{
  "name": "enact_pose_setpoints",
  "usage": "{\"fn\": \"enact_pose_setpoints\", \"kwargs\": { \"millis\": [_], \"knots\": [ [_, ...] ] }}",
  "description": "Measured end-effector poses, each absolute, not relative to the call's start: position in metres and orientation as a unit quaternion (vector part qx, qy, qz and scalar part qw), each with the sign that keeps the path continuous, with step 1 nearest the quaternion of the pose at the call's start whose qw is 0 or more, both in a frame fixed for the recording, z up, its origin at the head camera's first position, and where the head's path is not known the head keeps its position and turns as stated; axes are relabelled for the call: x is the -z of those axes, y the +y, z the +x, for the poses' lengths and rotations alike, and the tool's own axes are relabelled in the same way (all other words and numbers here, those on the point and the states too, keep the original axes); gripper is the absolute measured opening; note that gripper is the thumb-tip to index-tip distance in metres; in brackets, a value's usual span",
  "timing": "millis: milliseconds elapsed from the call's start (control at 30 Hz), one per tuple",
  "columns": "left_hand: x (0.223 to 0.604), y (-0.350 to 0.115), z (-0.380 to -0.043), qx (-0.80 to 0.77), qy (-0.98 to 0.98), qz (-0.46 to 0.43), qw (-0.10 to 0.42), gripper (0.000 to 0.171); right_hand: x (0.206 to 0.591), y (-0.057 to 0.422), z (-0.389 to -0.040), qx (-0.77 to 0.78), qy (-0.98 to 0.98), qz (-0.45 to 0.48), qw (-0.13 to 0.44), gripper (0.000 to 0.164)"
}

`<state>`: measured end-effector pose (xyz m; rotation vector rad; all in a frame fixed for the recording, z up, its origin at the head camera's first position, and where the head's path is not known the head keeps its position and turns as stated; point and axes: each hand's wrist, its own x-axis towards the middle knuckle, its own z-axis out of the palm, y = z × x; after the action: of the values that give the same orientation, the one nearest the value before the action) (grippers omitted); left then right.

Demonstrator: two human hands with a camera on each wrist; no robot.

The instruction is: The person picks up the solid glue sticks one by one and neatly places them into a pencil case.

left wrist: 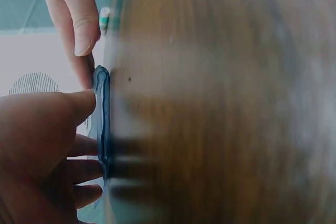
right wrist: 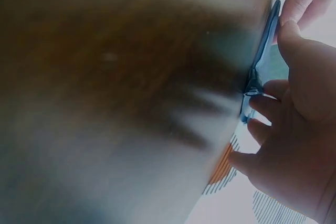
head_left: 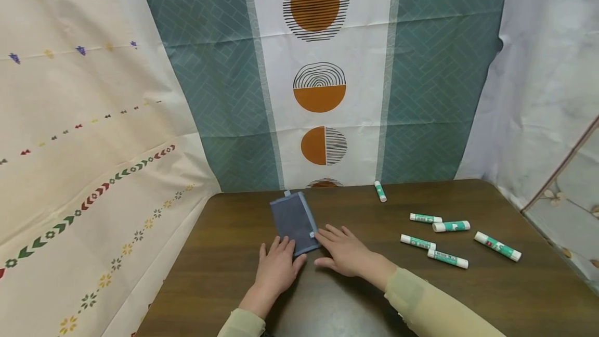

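A flat dark blue zip pouch (head_left: 292, 220) lies on the table, a lighter zip strip along its right side and a small tab at its top. My left hand (head_left: 276, 268) rests its extended fingers at the pouch's lower left corner. At the lower right edge, beside a pale zip pull (head_left: 312, 234), the fingertips of my right hand (head_left: 345, 252) touch the pouch. Both wrist views show the pouch edge-on: the left hand (left wrist: 47, 135) and the right hand (right wrist: 302, 108) have their fingers against it. Neither hand is curled round it.
Several white and green glue sticks (head_left: 451, 226) lie scattered on the right of the brown wooden table (head_left: 224, 254). Another glue stick (head_left: 380, 191) lies by the far edge. Patterned cloths (head_left: 323, 92) hang behind and at both sides.
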<state>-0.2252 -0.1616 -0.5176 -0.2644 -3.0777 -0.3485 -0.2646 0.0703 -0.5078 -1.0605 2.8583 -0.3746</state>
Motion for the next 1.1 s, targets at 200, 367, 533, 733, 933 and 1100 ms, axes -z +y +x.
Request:
{"fn": "enact_pose_setpoints", "kwargs": {
  "millis": [200,367,533,733,933,1100],
  "knots": [
    [0.516,-0.151,-0.224,0.113,-0.989,-0.097,0.017,0.063,0.508,0.085,-0.258,0.135,0.928,-0.346,0.030,0.078],
    [0.514,-0.141,-0.221,0.106,-0.988,-0.112,0.014,0.062,0.507,0.096,-0.252,0.139,0.930,-0.340,0.030,0.077],
    [0.513,-0.133,-0.220,0.103,-0.987,-0.124,0.011,0.061,0.506,0.108,-0.247,0.135,0.932,-0.336,0.027,0.077],
    [0.513,-0.124,-0.220,0.101,-0.986,-0.131,0.002,0.061,0.506,0.120,-0.239,0.143,0.929,-0.340,0.016,0.077],
    [0.513,-0.117,-0.221,0.099,-0.985,-0.140,0.002,0.061,0.507,0.129,-0.235,0.153,0.929,-0.336,0.013,0.077],
    [0.516,-0.114,-0.222,0.102,-0.983,-0.150,-0.002,0.062,0.505,0.135,-0.231,0.168,0.928,-0.331,0.023,0.077]
  ]
}}
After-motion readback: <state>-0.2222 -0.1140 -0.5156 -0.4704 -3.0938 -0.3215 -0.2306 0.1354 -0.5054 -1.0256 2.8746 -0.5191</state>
